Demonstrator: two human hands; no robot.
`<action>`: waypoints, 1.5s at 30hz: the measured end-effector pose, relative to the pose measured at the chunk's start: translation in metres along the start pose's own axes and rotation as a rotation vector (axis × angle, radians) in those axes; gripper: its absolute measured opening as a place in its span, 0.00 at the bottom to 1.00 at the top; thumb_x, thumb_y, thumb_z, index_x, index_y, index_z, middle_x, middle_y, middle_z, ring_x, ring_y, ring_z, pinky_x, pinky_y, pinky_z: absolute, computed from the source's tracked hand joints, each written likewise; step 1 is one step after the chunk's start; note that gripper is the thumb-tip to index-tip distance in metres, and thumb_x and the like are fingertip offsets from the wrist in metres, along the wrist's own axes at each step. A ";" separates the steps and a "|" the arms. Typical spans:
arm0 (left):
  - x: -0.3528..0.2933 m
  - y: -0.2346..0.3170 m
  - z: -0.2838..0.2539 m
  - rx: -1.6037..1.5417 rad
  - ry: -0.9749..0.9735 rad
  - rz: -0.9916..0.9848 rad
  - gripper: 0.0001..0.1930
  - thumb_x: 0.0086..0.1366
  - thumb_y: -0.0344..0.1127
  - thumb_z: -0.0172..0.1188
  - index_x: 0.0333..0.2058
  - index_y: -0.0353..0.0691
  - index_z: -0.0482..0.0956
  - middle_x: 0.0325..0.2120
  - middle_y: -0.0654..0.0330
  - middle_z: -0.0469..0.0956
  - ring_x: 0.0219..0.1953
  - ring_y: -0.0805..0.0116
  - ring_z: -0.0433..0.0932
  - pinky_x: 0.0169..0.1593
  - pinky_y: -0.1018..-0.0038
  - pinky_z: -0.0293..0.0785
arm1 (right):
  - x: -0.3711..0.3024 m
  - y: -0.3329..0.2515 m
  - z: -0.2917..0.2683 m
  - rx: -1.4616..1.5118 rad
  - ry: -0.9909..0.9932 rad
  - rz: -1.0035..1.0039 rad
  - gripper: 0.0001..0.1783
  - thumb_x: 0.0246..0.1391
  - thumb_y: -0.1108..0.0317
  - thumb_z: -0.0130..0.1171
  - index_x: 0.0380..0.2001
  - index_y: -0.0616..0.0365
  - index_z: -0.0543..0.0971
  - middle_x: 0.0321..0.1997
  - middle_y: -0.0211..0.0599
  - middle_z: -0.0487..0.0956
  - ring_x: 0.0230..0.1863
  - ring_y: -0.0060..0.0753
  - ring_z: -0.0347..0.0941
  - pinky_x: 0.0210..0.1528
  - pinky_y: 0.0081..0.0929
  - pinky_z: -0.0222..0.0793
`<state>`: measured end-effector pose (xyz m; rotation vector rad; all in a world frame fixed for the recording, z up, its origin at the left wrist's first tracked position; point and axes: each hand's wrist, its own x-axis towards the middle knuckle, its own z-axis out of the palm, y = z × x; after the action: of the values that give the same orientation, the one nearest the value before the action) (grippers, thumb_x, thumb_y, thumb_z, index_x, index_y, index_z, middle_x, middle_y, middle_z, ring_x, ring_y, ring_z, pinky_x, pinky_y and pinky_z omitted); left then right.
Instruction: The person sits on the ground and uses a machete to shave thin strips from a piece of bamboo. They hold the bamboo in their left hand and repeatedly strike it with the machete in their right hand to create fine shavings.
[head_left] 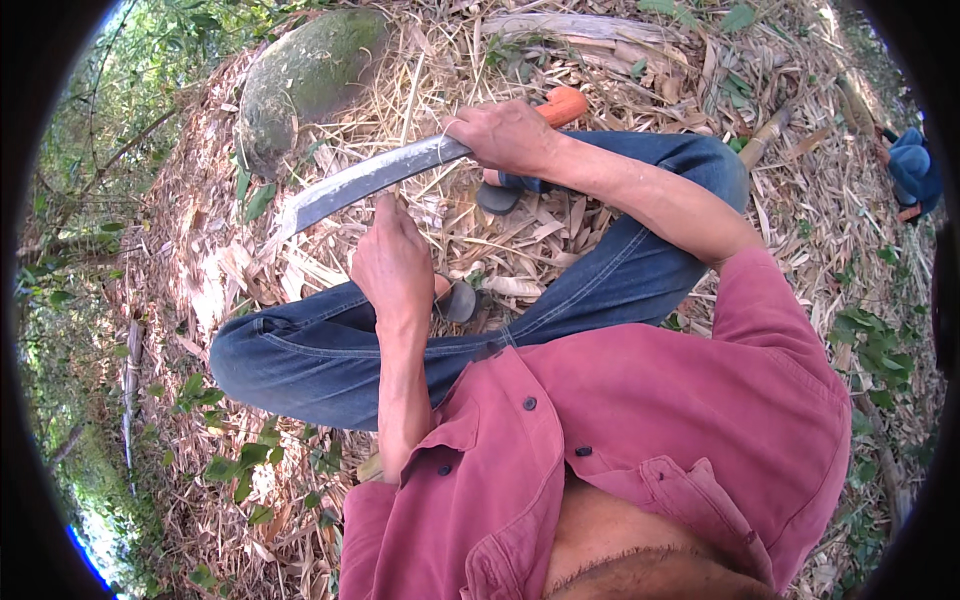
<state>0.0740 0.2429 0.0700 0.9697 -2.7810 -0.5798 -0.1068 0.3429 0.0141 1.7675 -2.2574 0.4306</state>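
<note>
A machete (375,172) with a long grey blade and an orange handle slants across the space above my crossed legs, its tip down at the left. My right hand (510,138) is wrapped round it where blade and handle meet, leaving the handle's end sticking out at the right. Just below the blade, my left hand (395,262) is closed, its thumb and finger reaching up close to the lower edge. A thin pale strip (411,100) shows beyond the blade, in line with those fingertips. Whether they pinch it is hard to make out.
Dry leaves and pale shavings (510,275) cover the ground. Ahead to the left lies a mossy boulder (310,85), and a weathered log (580,28) lies at the far side. Blue cloth (912,170) shows at the right rim. Green plants (240,465) grow at the left.
</note>
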 end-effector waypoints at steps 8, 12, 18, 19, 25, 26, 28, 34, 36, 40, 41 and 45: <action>-0.019 -0.016 -0.010 -0.024 0.106 0.096 0.07 0.65 0.34 0.46 0.32 0.37 0.70 0.17 0.44 0.74 0.24 0.42 0.75 0.26 0.53 0.66 | 0.008 0.040 0.010 -0.089 -0.114 0.139 0.05 0.52 0.68 0.49 0.30 0.54 0.73 0.25 0.37 0.77 0.28 0.38 0.79 0.27 0.33 0.75; -0.037 -0.027 -0.017 -0.068 0.004 -0.011 0.09 0.66 0.35 0.45 0.33 0.37 0.72 0.20 0.44 0.74 0.26 0.42 0.74 0.28 0.53 0.65 | 0.003 0.076 0.027 -0.101 -0.213 0.264 0.08 0.54 0.64 0.49 0.34 0.54 0.74 0.27 0.42 0.78 0.29 0.42 0.78 0.28 0.39 0.74; -0.057 -0.064 -0.025 -0.072 0.021 -0.130 0.09 0.66 0.37 0.46 0.33 0.38 0.72 0.20 0.45 0.75 0.26 0.42 0.74 0.28 0.53 0.65 | -0.003 0.124 0.000 -0.017 -0.197 0.561 0.15 0.54 0.55 0.50 0.36 0.55 0.74 0.25 0.46 0.79 0.30 0.48 0.77 0.31 0.42 0.72; -0.051 -0.067 -0.019 -0.016 0.037 -0.116 0.10 0.66 0.37 0.45 0.33 0.38 0.72 0.20 0.45 0.75 0.26 0.42 0.74 0.28 0.53 0.66 | 0.012 0.087 -0.018 -0.026 -0.209 0.583 0.14 0.54 0.57 0.49 0.35 0.55 0.74 0.25 0.44 0.79 0.29 0.47 0.77 0.29 0.44 0.72; -0.015 -0.046 -0.002 0.231 0.137 0.015 0.07 0.63 0.34 0.48 0.36 0.40 0.71 0.20 0.49 0.77 0.23 0.47 0.77 0.24 0.56 0.69 | 0.011 -0.019 -0.016 0.026 -0.230 0.104 0.05 0.49 0.68 0.53 0.29 0.56 0.73 0.26 0.40 0.76 0.27 0.39 0.77 0.26 0.35 0.74; -0.010 -0.042 -0.003 0.246 0.134 0.029 0.07 0.63 0.34 0.48 0.36 0.40 0.71 0.20 0.50 0.77 0.23 0.48 0.77 0.24 0.57 0.69 | 0.009 -0.022 -0.010 0.045 -0.186 0.057 0.05 0.50 0.68 0.51 0.29 0.57 0.73 0.25 0.40 0.76 0.27 0.39 0.78 0.25 0.35 0.74; -0.007 -0.037 -0.006 0.282 0.127 0.040 0.06 0.63 0.34 0.48 0.35 0.40 0.71 0.19 0.50 0.76 0.23 0.48 0.77 0.24 0.58 0.70 | 0.006 -0.029 -0.002 0.094 -0.101 -0.049 0.07 0.52 0.68 0.48 0.27 0.59 0.73 0.24 0.41 0.76 0.27 0.40 0.78 0.25 0.36 0.74; -0.008 -0.036 -0.016 0.284 0.105 0.036 0.05 0.63 0.33 0.47 0.31 0.40 0.69 0.18 0.50 0.76 0.23 0.48 0.77 0.24 0.57 0.69 | 0.006 -0.014 -0.001 0.022 -0.131 0.049 0.05 0.49 0.68 0.52 0.29 0.57 0.73 0.25 0.38 0.76 0.28 0.39 0.78 0.26 0.35 0.74; -0.010 -0.037 -0.018 0.266 0.079 0.035 0.05 0.63 0.33 0.47 0.31 0.40 0.69 0.18 0.49 0.76 0.23 0.46 0.76 0.25 0.56 0.69 | 0.006 0.000 0.003 -0.029 -0.152 0.101 0.05 0.49 0.69 0.51 0.30 0.57 0.72 0.25 0.37 0.76 0.28 0.39 0.78 0.26 0.34 0.74; -0.014 -0.039 -0.024 0.220 0.060 0.037 0.05 0.63 0.34 0.48 0.32 0.39 0.68 0.18 0.47 0.75 0.24 0.44 0.75 0.26 0.54 0.68 | 0.005 0.033 0.015 -0.043 -0.151 0.163 0.05 0.53 0.70 0.46 0.30 0.58 0.72 0.27 0.42 0.78 0.28 0.41 0.79 0.25 0.36 0.74; -0.015 -0.039 -0.024 0.212 0.048 0.035 0.05 0.63 0.34 0.48 0.32 0.39 0.68 0.19 0.47 0.75 0.24 0.43 0.75 0.26 0.54 0.68 | 0.007 0.040 0.021 -0.037 -0.206 0.204 0.06 0.53 0.70 0.46 0.31 0.58 0.72 0.27 0.43 0.78 0.28 0.42 0.78 0.26 0.37 0.74; -0.027 -0.048 -0.023 0.172 0.064 0.049 0.05 0.64 0.34 0.48 0.32 0.39 0.69 0.18 0.47 0.75 0.24 0.44 0.75 0.26 0.54 0.67 | 0.006 0.046 0.027 -0.019 -0.187 0.192 0.07 0.51 0.70 0.48 0.33 0.58 0.73 0.29 0.45 0.78 0.30 0.47 0.78 0.30 0.42 0.74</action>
<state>0.1279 0.2178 0.0715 0.9302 -2.8252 -0.3010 -0.1536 0.3381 -0.0125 1.6498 -2.5642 0.2888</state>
